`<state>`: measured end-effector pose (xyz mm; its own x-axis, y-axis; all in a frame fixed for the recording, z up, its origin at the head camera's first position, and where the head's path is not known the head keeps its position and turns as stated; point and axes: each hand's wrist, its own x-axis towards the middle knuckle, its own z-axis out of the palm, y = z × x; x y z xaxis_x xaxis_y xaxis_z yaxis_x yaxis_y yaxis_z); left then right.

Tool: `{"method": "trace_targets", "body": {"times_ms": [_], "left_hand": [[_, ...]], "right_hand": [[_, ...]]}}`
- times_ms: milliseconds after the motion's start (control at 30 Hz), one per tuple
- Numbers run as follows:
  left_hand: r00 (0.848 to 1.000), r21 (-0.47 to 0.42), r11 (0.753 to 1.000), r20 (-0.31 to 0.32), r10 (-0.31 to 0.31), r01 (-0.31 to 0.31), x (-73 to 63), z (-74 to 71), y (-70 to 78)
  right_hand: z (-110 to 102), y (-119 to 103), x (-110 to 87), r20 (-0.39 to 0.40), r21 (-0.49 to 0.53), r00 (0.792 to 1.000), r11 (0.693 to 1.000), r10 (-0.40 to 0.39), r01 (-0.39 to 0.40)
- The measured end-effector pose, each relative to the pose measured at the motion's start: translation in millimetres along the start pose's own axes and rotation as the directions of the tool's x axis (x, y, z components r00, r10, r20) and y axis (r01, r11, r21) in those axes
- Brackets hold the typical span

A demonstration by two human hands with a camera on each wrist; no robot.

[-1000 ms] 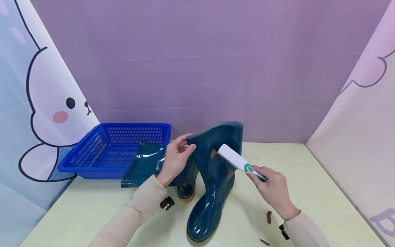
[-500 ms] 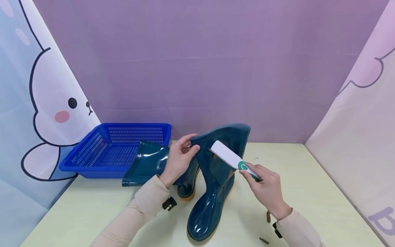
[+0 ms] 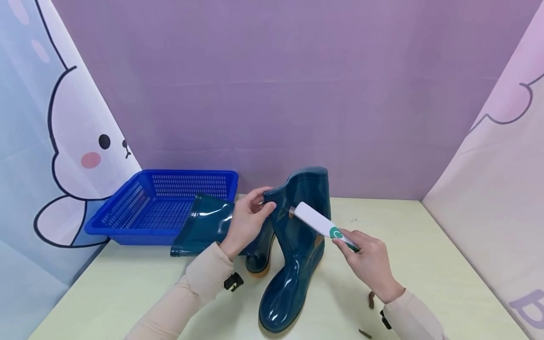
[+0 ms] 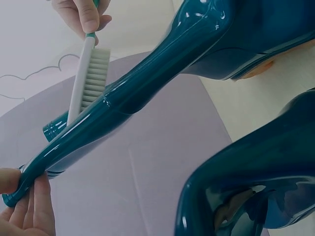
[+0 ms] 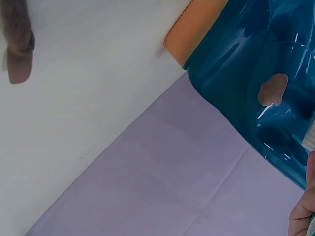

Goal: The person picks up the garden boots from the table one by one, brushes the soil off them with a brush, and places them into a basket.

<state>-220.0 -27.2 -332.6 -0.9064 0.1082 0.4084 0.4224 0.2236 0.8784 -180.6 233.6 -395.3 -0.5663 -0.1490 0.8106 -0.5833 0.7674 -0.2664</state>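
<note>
A glossy dark teal rubber boot (image 3: 282,293) stands on the table, toe toward me. My left hand (image 3: 246,219) pinches the rim of its shaft between thumb and fingers. My right hand (image 3: 371,259) grips the green handle of a white brush (image 3: 316,221), its bristles against the shaft. Beside the brush tip shows a brown smear (image 3: 292,212); lower down, the right wrist view shows a brown patch (image 5: 273,90) near the heel. In the left wrist view, the bristles (image 4: 96,73) face the boot shaft. A second teal boot (image 3: 208,224) lies on its side behind my left hand.
A blue slatted basket (image 3: 127,232) stands at the back left, partly behind the lying boot. Two brown lumps (image 3: 371,300) lie on the table near my right wrist. A purple cloth backdrop (image 3: 297,94) rises behind the table.
The brush has shifted a little left across the shaft, covering most of the upper smear midway. The boot's shaft swung right, then back left. My left hand keeps its pinch on the rim.
</note>
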Motion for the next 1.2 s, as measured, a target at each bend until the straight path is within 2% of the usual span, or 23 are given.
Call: {"method": "trace_targets", "body": {"times_ms": [233,800,1000,1200], "left_hand": [[1.000,0.017,1.000,0.003,-0.003,0.003,0.3,0.8,-0.5],[1.000,-0.026,1.000,0.003,-0.007,0.007,0.8,0.4,-0.8],[1.000,-0.030,0.999,-0.001,-0.010,0.010,1.5,-0.3,-0.3],[1.000,-0.036,0.999,0.001,-0.017,0.017,2.1,-0.7,-1.7]], "right_hand": [[-1,-1,0.1,0.041,-0.046,0.999,0.999,0.005,-0.003],[-3,2,-1.0,0.058,-0.078,0.998,0.997,0.033,-0.029],[-8,2,-0.5,0.066,-0.066,0.992,0.993,0.105,-0.100],[-16,3,-0.2,0.018,-0.040,0.990,0.990,0.138,-0.137]]}}
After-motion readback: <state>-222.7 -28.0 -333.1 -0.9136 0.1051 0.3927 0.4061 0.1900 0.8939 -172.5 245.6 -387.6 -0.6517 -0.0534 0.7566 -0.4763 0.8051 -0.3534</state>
